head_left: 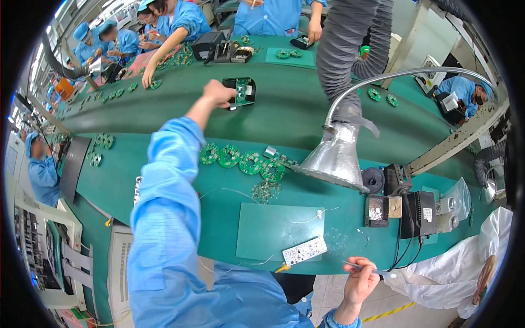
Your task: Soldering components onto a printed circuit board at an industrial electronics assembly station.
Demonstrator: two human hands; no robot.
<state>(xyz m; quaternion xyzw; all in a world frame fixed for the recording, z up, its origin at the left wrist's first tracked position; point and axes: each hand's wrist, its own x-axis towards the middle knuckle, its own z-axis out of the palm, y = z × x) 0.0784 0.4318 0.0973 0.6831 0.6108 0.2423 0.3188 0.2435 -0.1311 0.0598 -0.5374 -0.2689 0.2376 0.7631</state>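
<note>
My left arm stretches far across the bench, and my left hand [217, 94] is closed at the left side of a small black tray [253, 94] on the dark green belt. Inside the tray lies a green circuit board [241, 87]; the fingertips are partly hidden there. Close to the bench's front edge, my right hand [361, 281] holds slim grey tweezers [372, 269] between thumb and fingers. A white rectangular circuit board [304, 251] rests on the green mat [262, 229], left of that hand. Several round green boards [229, 156] form a row beyond the mat.
A silver extraction hood [333, 161] on a grey hose hangs over the bench. Right of it stand a black box with cables [423, 213] and a small solder tray [377, 210]. Loose small parts [266, 191] lie by the round boards. Co-workers' hands [314, 30] work across the belt.
</note>
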